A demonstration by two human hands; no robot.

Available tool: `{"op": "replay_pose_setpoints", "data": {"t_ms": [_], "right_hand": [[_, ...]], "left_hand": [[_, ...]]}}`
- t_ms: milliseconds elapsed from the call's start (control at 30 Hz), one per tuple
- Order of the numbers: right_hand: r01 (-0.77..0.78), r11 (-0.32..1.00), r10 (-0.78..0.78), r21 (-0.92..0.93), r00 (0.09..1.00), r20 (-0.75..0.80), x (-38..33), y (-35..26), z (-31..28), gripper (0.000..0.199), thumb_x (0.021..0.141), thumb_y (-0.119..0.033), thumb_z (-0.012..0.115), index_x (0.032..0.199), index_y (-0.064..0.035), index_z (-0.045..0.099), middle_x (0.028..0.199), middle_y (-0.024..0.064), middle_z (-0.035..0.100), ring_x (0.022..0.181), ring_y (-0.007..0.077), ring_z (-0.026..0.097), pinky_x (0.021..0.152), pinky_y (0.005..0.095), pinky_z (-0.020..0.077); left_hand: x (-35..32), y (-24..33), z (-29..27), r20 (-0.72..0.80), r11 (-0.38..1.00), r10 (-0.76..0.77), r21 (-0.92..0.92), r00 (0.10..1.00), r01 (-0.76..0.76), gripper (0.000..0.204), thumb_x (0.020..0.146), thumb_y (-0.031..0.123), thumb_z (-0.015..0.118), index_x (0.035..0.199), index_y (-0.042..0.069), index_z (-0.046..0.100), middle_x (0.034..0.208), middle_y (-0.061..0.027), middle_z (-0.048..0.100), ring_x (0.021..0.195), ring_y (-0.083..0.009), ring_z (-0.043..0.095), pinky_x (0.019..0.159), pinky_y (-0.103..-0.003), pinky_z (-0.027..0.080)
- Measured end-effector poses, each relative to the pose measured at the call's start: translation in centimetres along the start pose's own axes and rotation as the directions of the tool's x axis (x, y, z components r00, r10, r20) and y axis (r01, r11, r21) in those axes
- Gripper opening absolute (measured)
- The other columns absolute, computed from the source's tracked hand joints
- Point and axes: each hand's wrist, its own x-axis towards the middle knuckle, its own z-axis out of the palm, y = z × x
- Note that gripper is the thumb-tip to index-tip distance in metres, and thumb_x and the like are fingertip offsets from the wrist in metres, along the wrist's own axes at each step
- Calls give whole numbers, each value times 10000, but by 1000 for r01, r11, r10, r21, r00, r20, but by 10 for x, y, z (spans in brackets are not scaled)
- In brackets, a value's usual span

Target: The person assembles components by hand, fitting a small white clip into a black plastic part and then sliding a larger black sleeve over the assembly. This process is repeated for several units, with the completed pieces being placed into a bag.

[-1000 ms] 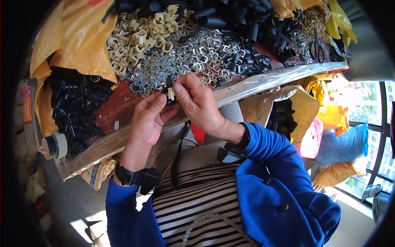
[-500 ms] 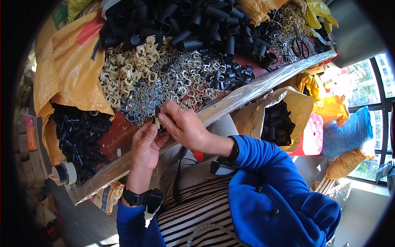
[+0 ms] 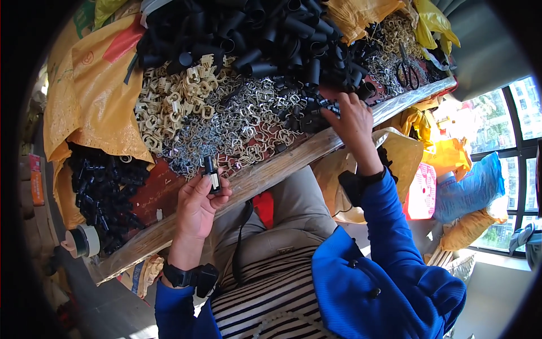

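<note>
My left hand (image 3: 197, 204) is closed round a small black plastic fitting (image 3: 211, 174) with a cream insert in its side, held upright near the table's front edge. My right hand (image 3: 355, 125) reaches over a heap of small black plastic caps (image 3: 302, 112), its thumb and forefinger apart at the right edge of the heap. Whether its fingertips touch a cap is hard to make out. Between the hands spreads a heap of bent metal clips (image 3: 248, 124), with small silvery springs or screws (image 3: 195, 141) to its left. Cream plastic clips (image 3: 175, 99) lie behind those.
Black tubes (image 3: 271, 34) are piled at the back. A yellow woven sack (image 3: 101, 85) spills black fittings (image 3: 104, 192) at left, near a tape roll (image 3: 84, 240). Scissors (image 3: 407, 73) lie far right. A plastic-wrapped wooden rail (image 3: 271, 169) edges the table; sacks (image 3: 468, 186) stand beyond.
My right hand has left the fitting and moved right to the black caps. The fitting stays in my left hand, now in plain sight.
</note>
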Motion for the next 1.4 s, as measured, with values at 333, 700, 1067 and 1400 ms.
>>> {"op": "replay_pose_setpoints", "data": {"t_ms": [333, 700, 1067, 1400], "right_hand": [[64, 903, -130, 425, 983, 130, 1, -3, 31, 158, 758, -126, 512, 884, -32, 517, 766, 88, 538, 680, 216, 558, 553, 311, 425], [-547, -75, -224, 834, 824, 520, -12, -100, 1, 198, 823, -56, 461, 1009, 11, 470, 821, 45, 539, 667, 104, 550, 572, 206, 429], [-552, -116, -500, 826, 751, 431, -50, -194, -4, 147, 791, -26, 512, 928, 30, 506, 824, 55, 502, 681, 116, 544, 574, 206, 444], [-117, 281, -302, 953, 931, 203, -60, -226, -5, 219, 725, -36, 601, 936, 4, 560, 827, 48, 484, 705, 95, 480, 593, 215, 409]], "left_hand": [[6, -9, 9, 1, 1000, -5, -22, 1000, 5, 309, 810, 215, 510, 1021, -10, 494, 807, -106, 579, 643, -140, 573, 561, -212, 486], [-6, -5, -25, 6, 998, -53, -40, 999, 53, 240, 825, 139, 482, 1016, -6, 499, 885, -104, 568, 709, -144, 576, 611, -226, 491], [-34, -4, -65, 67, 994, -73, -72, 995, 78, 246, 824, 134, 481, 1039, 14, 493, 927, -91, 566, 789, -170, 581, 666, -248, 490], [-39, 0, -70, 53, 990, -100, -94, 994, 105, 242, 807, 145, 519, 1016, 24, 523, 894, -61, 570, 776, -151, 577, 688, -250, 479]]}}
